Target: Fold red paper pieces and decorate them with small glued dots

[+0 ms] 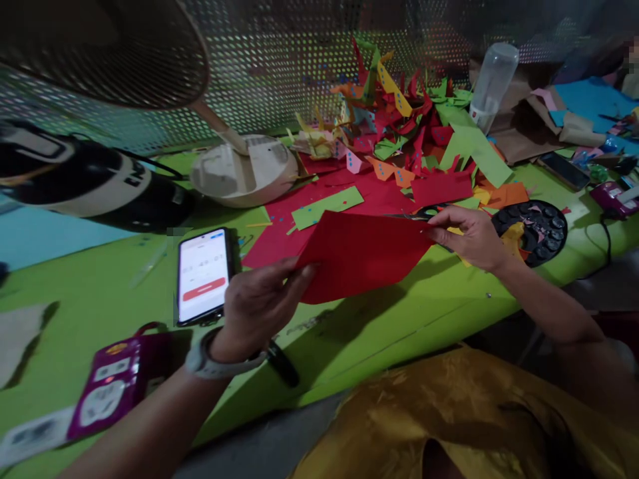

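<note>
in the middle of the view, over the near edge of the green table (414, 329), a red sheet (367, 259) is held up at a slant, its shadow lying on the surface below. taking that sheet as the centre of the clock, the left hand (264, 299) sits at about eight o'clock, its thumb and fingers closed on the left edge of the paper; a grey wristband (224, 362) circles the wrist. the right hand (469, 236) is at three o'clock, thumb and fingertips pinching the sheet's right corner. a pair of dark scissors (430, 211) shows just beside those fingertips, at about two o'clock; i cannot tell whether the hand touches it.

at eleven o'clock a light green strip (328, 207) with small dots lies on a larger red paper (272, 243) spread over the table. between twelve and one stands a heap of folded paper shapes (394, 113) in red, orange, yellow and green, many dotted blue. a clear bottle (494, 83) is upright but leaning in view between one and two. at three o'clock, beyond the right hand, is a round black tray (555, 229) with scraps in it. a lit phone (204, 276) lies at nine, near the left hand; a purple device (110, 382) is at eight, and a round pale base (244, 173) at ten.
</note>
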`<state>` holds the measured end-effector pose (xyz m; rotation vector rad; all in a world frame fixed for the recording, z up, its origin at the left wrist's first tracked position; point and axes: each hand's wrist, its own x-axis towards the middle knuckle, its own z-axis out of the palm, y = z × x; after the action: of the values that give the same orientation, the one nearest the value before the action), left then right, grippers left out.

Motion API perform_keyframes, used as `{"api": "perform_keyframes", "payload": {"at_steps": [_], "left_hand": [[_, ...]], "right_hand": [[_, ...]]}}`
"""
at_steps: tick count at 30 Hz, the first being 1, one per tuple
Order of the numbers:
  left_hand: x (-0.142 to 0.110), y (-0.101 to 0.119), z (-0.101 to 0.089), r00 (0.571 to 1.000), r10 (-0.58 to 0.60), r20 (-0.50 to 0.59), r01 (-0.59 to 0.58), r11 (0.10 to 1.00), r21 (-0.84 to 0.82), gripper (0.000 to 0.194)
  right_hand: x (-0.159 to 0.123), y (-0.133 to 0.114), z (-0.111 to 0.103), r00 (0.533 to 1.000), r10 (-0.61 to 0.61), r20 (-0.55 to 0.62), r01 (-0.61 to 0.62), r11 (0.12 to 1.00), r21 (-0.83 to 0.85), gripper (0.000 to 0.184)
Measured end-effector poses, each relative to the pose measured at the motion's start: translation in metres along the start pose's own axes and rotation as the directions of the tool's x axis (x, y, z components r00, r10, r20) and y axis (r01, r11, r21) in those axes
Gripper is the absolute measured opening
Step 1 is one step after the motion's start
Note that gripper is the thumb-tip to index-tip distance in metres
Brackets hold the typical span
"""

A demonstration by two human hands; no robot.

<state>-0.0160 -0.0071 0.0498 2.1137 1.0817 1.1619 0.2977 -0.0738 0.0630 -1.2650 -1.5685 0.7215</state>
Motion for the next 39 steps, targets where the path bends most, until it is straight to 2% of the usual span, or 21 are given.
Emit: {"api": "perform_keyframes", "payload": {"at_steps": [3,5,9,12,15,18,20,21,24,26,29,31,33,35,37,38,39], "left_hand": [[0.0,0.001,0.002,0.985,-0.172,0.007,0.172,0.979,-0.107,0.021],[0.002,0.005,0.004,0.969,-0.245,0.024,0.245,0.951,-0.191,0.02],[0.008,0.011,0.007,0.953,-0.296,0.061,0.301,0.908,-0.293,0.022],[0.01,0.008,0.009,0.94,-0.333,0.075,0.338,0.876,-0.343,0.024],[0.011,0.005,0.014,0.922,-0.386,0.028,0.355,0.815,-0.457,0.021],[0.013,0.003,0.023,0.926,-0.377,-0.005,0.29,0.723,-0.627,0.015],[0.014,0.001,0.028,0.937,-0.349,0.015,0.255,0.655,-0.711,0.017],[0.014,0.0,0.029,0.937,-0.347,0.038,0.26,0.62,-0.74,0.021],[0.01,-0.005,0.031,0.903,-0.399,0.156,0.362,0.516,-0.776,0.025],[0.007,-0.006,0.031,0.879,-0.433,0.201,0.411,0.472,-0.78,0.025],[0.006,-0.003,0.032,0.878,-0.444,0.179,0.389,0.443,-0.808,0.02],[0.008,0.001,0.035,0.873,-0.463,0.151,0.36,0.405,-0.841,0.014],[0.011,0.002,0.038,0.861,-0.488,0.143,0.347,0.358,-0.867,0.009],[0.013,-0.001,0.04,0.852,-0.494,0.174,0.368,0.329,-0.87,0.009],[0.011,-0.007,0.039,0.847,-0.486,0.214,0.4,0.319,-0.859,0.013],[0.008,-0.01,0.038,0.844,-0.484,0.232,0.419,0.324,-0.848,0.016],[0.004,-0.012,0.035,0.84,-0.482,0.251,0.443,0.342,-0.828,0.018]], "right_hand": [[0.0,0.004,0.0,0.999,0.03,-0.012,-0.029,0.999,0.019,0.027],[-0.001,0.005,-0.001,0.999,0.044,0.01,-0.045,0.998,0.051,0.027],[-0.001,0.005,-0.007,0.995,0.079,0.054,-0.085,0.989,0.118,0.03],[0.0,0.006,-0.011,0.995,0.095,-0.022,-0.089,0.98,0.178,0.028],[-0.002,0.011,-0.01,0.988,0.111,-0.103,-0.08,0.961,0.266,0.031],[-0.011,0.013,0.002,0.994,0.104,0.029,-0.108,0.955,0.276,0.047],[-0.017,0.013,0.015,0.989,0.077,0.13,-0.099,0.98,0.171,0.064],[-0.019,0.013,0.021,0.987,0.058,0.15,-0.074,0.991,0.109,0.065],[-0.021,0.012,0.031,0.996,0.01,0.09,-0.013,1.0,0.027,0.043],[-0.021,0.013,0.032,0.996,0.004,0.088,-0.012,0.996,0.088,0.043],[-0.021,0.016,0.035,0.966,-0.013,0.258,-0.065,0.955,0.289,0.061],[-0.024,0.018,0.041,0.951,0.011,0.31,-0.134,0.916,0.378,0.057],[-0.027,0.016,0.046,0.968,0.074,0.239,-0.162,0.915,0.37,0.043],[-0.03,0.01,0.046,0.994,0.075,0.077,-0.093,0.956,0.277,0.026],[-0.03,0.0,0.037,0.991,-0.072,-0.114,0.082,0.992,0.091,0.01],[-0.03,-0.005,0.031,0.965,-0.197,-0.175,0.196,0.98,-0.024,0.005],[-0.03,-0.01,0.025,0.927,-0.327,-0.184,0.304,0.942,-0.143,0.011]]}}
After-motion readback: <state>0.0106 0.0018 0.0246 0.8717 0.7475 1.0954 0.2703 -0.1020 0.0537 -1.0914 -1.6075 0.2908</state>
